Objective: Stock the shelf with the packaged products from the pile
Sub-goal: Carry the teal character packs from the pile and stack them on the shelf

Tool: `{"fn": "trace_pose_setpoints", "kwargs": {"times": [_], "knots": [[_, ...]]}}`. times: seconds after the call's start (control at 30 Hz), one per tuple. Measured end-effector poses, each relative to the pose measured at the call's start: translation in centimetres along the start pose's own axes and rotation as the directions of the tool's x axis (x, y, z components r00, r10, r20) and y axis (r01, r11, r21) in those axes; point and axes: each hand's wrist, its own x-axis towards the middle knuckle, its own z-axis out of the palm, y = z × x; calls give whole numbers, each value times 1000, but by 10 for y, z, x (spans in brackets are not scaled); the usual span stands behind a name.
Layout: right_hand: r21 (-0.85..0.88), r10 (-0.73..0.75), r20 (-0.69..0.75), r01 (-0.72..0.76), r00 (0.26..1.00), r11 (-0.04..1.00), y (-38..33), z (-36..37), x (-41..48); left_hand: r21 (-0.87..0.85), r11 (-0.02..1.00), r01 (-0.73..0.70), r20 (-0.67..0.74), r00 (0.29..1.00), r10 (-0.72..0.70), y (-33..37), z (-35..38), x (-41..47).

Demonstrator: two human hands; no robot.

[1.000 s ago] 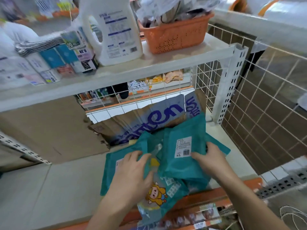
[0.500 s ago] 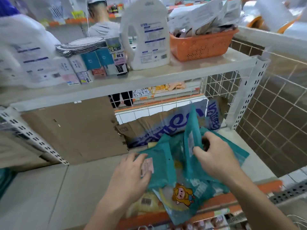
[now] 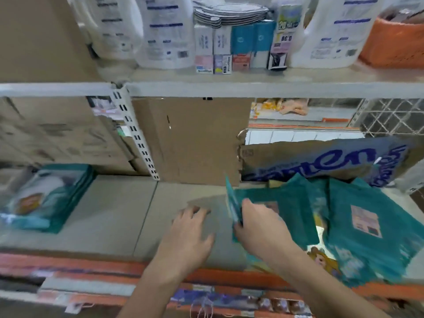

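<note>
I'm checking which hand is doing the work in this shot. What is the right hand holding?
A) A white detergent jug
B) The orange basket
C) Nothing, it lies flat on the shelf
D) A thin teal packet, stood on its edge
D: the right hand grips a thin teal packet upright on its edge beside the teal pile, while the left hand is spread, empty, over the bare shelf.

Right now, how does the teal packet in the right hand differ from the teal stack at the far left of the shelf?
The packet in the right hand, the teal packet, stands on edge, single and thin; the teal stack lies flat, several deep. The packet is gripped; the stack is untouched. Both are teal and on the same shelf.
</note>
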Motion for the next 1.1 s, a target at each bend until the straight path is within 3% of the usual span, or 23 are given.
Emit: {"fn": "trace_pose_setpoints", "kwargs": {"times": [0.1,0.27,0.37,0.6,0.87,1.1], "knots": [[95,-55,95,46,994,994,-41,41,16,31,999,45,0,999,-45,-34,-2,-12],[177,-188,131,164,973,971,-91,101,34,1,992,127,-25,992,-127,-83,-13,-33],[112,-226,146,211,963,971,-102,129,42,-4,986,167,4,986,-167,-104,-15,-42],[173,-231,256,190,939,966,-96,138,44,20,989,147,34,988,-148,-117,-13,-37],[128,-15,183,-9,983,992,-29,99,29,42,999,17,49,999,-19,-71,4,-10],[200,248,165,-279,954,939,76,46,2,55,993,-102,98,990,96,-5,20,12]]}}
